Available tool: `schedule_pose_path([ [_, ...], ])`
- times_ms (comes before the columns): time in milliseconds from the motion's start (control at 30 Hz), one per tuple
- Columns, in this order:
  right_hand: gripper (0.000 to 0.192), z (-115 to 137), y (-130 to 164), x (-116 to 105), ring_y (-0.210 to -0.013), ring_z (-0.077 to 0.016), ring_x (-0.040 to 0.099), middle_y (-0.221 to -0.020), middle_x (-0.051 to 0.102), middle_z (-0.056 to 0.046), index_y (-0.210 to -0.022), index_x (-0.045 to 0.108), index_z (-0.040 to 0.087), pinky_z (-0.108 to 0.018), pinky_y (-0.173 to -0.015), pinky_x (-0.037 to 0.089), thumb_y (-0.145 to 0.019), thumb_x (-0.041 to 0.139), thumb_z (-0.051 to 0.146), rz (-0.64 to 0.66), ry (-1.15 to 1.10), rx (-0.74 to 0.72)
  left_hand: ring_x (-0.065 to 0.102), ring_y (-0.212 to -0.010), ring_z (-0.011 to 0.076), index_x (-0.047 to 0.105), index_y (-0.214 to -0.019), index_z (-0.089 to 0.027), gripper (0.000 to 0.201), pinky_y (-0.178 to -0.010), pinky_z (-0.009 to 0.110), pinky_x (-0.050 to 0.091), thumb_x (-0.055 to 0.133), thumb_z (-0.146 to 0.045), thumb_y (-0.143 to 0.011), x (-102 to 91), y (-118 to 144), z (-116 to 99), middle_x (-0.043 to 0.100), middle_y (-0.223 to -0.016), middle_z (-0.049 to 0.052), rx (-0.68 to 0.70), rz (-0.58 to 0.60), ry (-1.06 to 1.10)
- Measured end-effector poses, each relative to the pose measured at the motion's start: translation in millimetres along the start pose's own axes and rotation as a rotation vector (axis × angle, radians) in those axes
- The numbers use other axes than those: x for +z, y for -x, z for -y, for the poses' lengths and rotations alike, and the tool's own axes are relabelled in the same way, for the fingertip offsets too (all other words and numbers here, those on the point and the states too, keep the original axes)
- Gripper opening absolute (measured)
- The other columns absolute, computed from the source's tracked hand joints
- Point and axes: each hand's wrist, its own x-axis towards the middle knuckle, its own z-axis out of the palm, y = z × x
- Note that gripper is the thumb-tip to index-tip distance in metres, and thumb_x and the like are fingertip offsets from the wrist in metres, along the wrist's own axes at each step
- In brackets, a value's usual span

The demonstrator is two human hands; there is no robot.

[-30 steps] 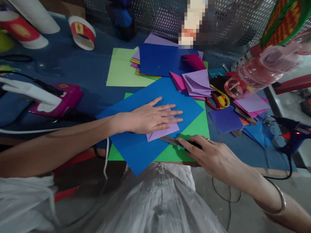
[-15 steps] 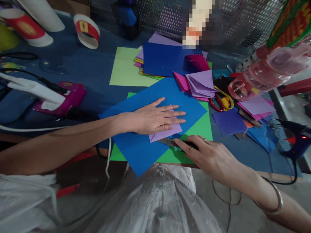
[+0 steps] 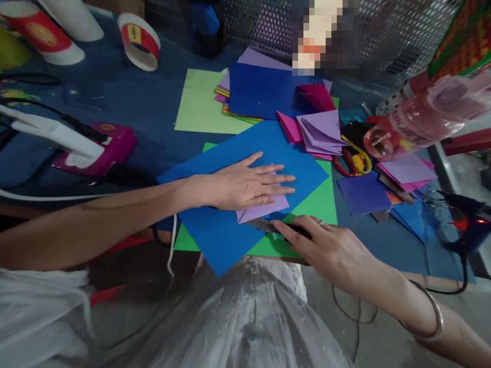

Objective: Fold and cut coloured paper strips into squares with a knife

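Flat and with fingers spread, my left hand [image 3: 247,184] presses on a small folded piece of light purple paper [image 3: 264,208]. That paper lies on a large blue sheet [image 3: 218,235], which is turned at an angle over a green sheet [image 3: 314,214]. My right hand [image 3: 330,243] is closed round a utility knife [image 3: 261,224]. Its blade points left and sits at the lower edge of the purple paper; whether the tip is inside the fold I cannot tell. Much of the knife's handle is hidden by my fingers.
Behind lie a dark blue sheet [image 3: 264,92] on a paper stack and folded purple pieces [image 3: 320,130]. Scissors [image 3: 358,158], a pink bottle [image 3: 414,122] and a glue gun [image 3: 468,220] are at right. A magenta power strip [image 3: 120,143] with cords is at left.
The knife and my right hand have shifted very slightly left along the purple paper's edge. My left hand stays flat in place. The whole view has tilted a little.
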Motion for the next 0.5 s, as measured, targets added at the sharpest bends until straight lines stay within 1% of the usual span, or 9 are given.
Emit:
schedule_pose_path([
  [67,0.054,1.3,0.4,0.4,-0.08,-0.0182,0.068,-0.115,0.072,-0.011,-0.151,0.051,0.015,-0.027,-0.051,0.049,-0.098,0.048,0.007,0.008,0.006,0.012,0.006,-0.168,0.021,0.017,-0.167,-0.049,0.056,-0.133,0.052,-0.014,0.024,-0.054,-0.112,0.2,0.0,0.1,0.012,-0.177,-0.015,-0.002,0.009,0.004],
  [133,0.054,2.5,0.4,0.7,-0.081,-0.0189,0.068,-0.115,0.072,-0.012,-0.151,0.051,0.014,-0.028,-0.051,0.05,-0.098,0.049,0.008,0.006,0.002,0.016,0.007,-0.168,0.0219,0.019,-0.167,-0.049,0.055,-0.133,0.054,-0.012,0.024,-0.053,-0.112,1.2,0.1,0.6,0.013,-0.177,-0.015,0.005,-0.011,0.005],
  [300,0.054,3.6,-0.5,1.1,-0.08,-0.0177,0.068,-0.113,0.072,-0.011,-0.151,0.052,0.015,-0.027,-0.051,0.048,-0.098,0.051,0.008,0.002,-0.005,0.012,0.016,-0.167,0.0252,0.026,-0.166,-0.048,0.054,-0.134,0.058,-0.004,0.028,-0.052,-0.112,3.5,0.2,1.9,0.022,-0.176,-0.012,0.032,-0.081,0.02],
  [500,0.049,1.6,-1.8,-0.1,-0.076,-0.0169,0.067,-0.111,0.072,-0.01,-0.15,0.053,0.015,-0.027,-0.049,0.046,-0.102,0.048,0.01,-0.003,-0.033,0.001,0.011,-0.168,0.0232,0.024,-0.167,-0.047,0.055,-0.133,0.055,-0.011,0.026,-0.052,-0.112,3.3,-0.3,0.9,0.017,-0.177,-0.013,0.009,-0.043,0.009],
])
